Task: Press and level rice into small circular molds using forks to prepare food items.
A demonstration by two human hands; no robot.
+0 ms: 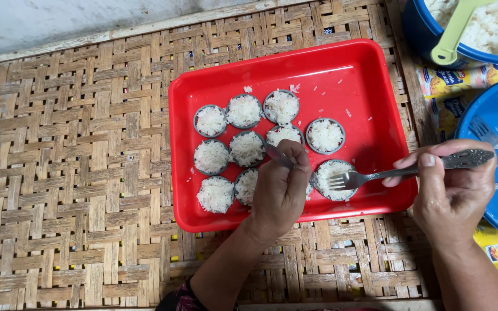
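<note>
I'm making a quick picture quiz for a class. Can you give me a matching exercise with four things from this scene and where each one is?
Things:
1. fork
2. red tray
3. green scoop
4. woven mat

Places:
A. lies under everything
B. in the blue bowl of rice, top right
C. held in the right hand, tines over a rice-filled ring
D. on the mat, holding small round rice moulds

Pairs: 1-C, 2-D, 3-B, 4-A
</note>
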